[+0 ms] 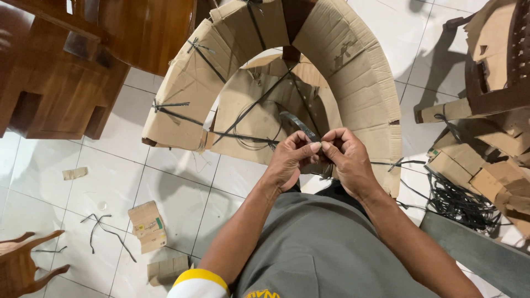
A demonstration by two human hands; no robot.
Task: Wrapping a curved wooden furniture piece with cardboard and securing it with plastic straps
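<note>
Your left hand (290, 157) and right hand (345, 157) both pinch the dark strap (301, 126), with the cardboard arch (353, 72) just beyond your grip.

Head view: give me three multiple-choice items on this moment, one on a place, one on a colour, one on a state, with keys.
1. Where does the small printed box lie?
A. on the floor tiles, lower left
B. on the wooden chair
C. inside the cardboard arch

2. What colour is the strap between the hands?
A. white
B. dark
C. yellow

3. How do the hands hold the strap?
A. only the left hand touches it
B. neither hand touches it
C. both pinch it with the fingertips

Key:
1. A, it lies flat on the white tiles.
2. B, it matches the dark straps binding the cardboard arch.
3. C, the left hand and the right hand meet on it, fingertips closed.
</note>
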